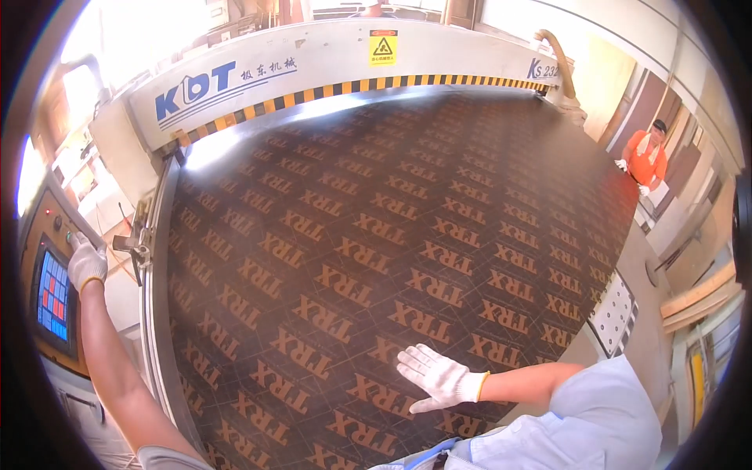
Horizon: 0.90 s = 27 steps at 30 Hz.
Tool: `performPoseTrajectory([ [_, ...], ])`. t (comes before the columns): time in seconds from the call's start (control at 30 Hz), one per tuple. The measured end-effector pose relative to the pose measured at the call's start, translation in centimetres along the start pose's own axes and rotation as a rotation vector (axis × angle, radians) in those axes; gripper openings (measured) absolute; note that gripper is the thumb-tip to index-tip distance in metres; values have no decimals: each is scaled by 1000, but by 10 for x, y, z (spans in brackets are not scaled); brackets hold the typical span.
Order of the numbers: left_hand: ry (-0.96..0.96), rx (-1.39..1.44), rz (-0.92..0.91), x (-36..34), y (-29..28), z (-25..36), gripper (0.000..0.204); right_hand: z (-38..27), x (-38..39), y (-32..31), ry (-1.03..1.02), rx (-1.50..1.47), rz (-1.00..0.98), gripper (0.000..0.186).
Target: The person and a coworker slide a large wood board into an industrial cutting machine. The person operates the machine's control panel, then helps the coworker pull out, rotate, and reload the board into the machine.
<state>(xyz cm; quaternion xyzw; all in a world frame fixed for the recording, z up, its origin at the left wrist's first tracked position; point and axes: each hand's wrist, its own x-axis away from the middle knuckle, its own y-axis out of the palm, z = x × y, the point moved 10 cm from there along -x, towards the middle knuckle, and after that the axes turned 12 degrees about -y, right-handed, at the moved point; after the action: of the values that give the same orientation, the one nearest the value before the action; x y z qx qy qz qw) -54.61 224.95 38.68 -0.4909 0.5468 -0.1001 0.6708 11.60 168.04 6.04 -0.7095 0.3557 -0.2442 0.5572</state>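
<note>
My left hand [86,262], in a white glove, is at the control panel [41,227] on the left, a finger stretched out to a small button [70,236] above the touchscreen [52,295]; it holds nothing. My gloved right hand [431,376] lies open, fingers spread, on a large dark brown patterned board [368,219]. The board spreads under the pale machine beam [337,53], which has a black and yellow striped lower edge, and against the metal rail [155,298] at its left.
A co-worker [644,164] in orange with white gloves stands at the board's far right edge. A perforated metal plate [611,313] sits beside the board, and wooden strips [697,301] lie farther right. A tan hose [562,66] hangs by the beam's right end.
</note>
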Motion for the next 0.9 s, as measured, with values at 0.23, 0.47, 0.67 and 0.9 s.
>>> performPoseTrajectory([
  [0.23,87,204,-315,64,-12,-6,59,1,-6,11,-40,25,-41,119],
  [0.47,-16,105,-196,132,-96,-29,66,2,-1,18,-62,13,11,132],
  [0.67,21,-126,-368,151,-142,-37,83,2,6,18,-51,-19,14,132],
  [0.9,-46,-101,-379,152,-156,-44,77,2,6,17,-24,-57,14,133],
])
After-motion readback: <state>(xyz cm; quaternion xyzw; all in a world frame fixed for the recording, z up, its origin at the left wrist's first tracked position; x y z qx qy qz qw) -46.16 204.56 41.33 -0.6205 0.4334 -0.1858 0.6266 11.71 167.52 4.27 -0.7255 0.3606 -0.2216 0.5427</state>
